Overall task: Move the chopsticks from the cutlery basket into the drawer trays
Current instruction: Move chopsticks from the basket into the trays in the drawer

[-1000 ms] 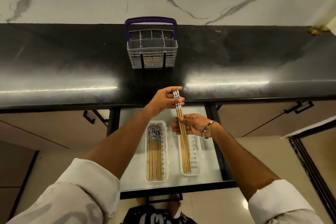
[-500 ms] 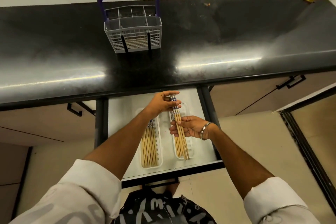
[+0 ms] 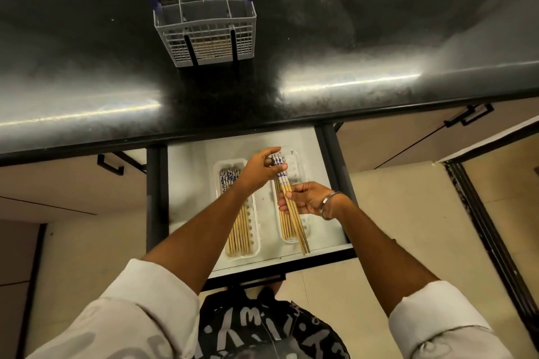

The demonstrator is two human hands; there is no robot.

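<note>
Chopsticks in hand: a small bundle point(image 3: 287, 195) with blue-and-white patterned tops, held slanted over the right tray point(image 3: 300, 166) in the open drawer point(image 3: 189, 183).
Left hand point(image 3: 259, 169): fingers pinch the patterned top end of the bundle.
Right hand point(image 3: 306, 198): fingers curl round the bundle at its middle, palm up, a bangle on the wrist.
Bundle tips: the plain wooden ends reach past the near end of the right tray, toward the drawer's front edge.
Right tray contents: a few chopsticks already lie along it.
Left tray point(image 3: 253, 242): holds a neat row of chopsticks, patterned tops pointing away from the person.
Basket point(image 3: 204, 35): stands on the black desk point(image 3: 379, 38), well apart from the drawer; I cannot tell whether any chopsticks remain inside.
Step in hand: probably laying this bundle into the right tray.
How to do it well: turn the bundle parallel to the tray, slide it away so the tips clear the near wall, keep the patterned tops at the far end like the others, lower both ends level, then let go.
Risk: released slanted, the tips would likely ride on the tray rim.
</note>
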